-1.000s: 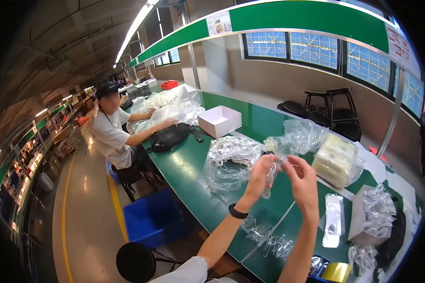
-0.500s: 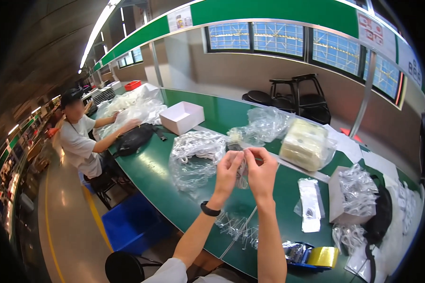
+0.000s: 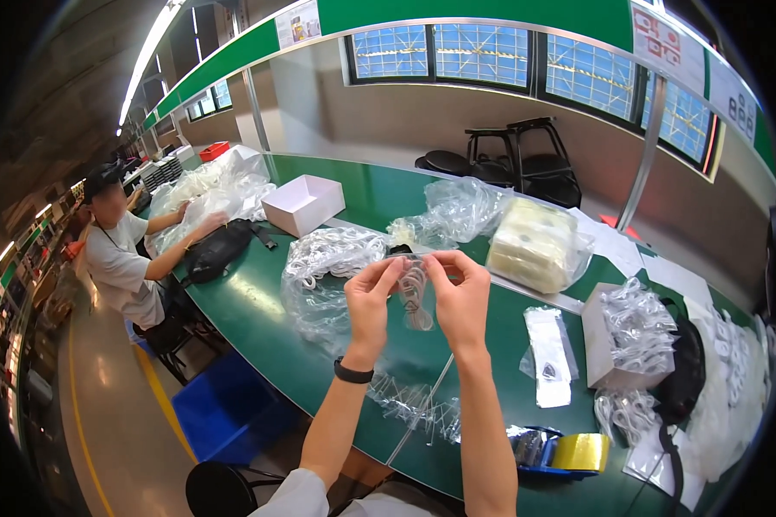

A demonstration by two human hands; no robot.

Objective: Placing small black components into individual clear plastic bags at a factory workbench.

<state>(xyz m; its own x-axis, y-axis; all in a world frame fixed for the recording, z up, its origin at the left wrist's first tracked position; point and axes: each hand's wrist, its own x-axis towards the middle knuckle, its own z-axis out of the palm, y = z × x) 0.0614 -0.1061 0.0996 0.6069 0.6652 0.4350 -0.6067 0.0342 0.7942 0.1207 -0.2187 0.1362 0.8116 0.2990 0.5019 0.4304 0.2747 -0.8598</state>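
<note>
A small clear plastic bag (image 3: 417, 320) with a coiled pale cable (image 3: 413, 289) inside hangs between my hands, above the green table. My left hand (image 3: 371, 302) pinches the bag's top edge at one side, thumb against fingers. Opposite it, my right hand (image 3: 459, 293) pinches the other side of the same edge. Just beyond and left of my hands, a plastic bag full of white cables (image 3: 336, 254) lies on the table. Nearer to me, thin loose strips like twist ties (image 3: 414, 409) are scattered between my forearms.
At right stand a box of bagged cables (image 3: 608, 345), a white packet (image 3: 548, 358) and a tape dispenser with yellow tape (image 3: 580, 452). A wrapped cream-coloured stack (image 3: 535, 246) and an open white box (image 3: 306, 207) sit farther back. A co-worker (image 3: 121, 237) sits at left, near a black pouch (image 3: 220, 250).
My hands have drawn slightly apart, stretching the bag's top edge between them. The bagged cable now hangs in fuller view. The whole view has shifted a little.
</note>
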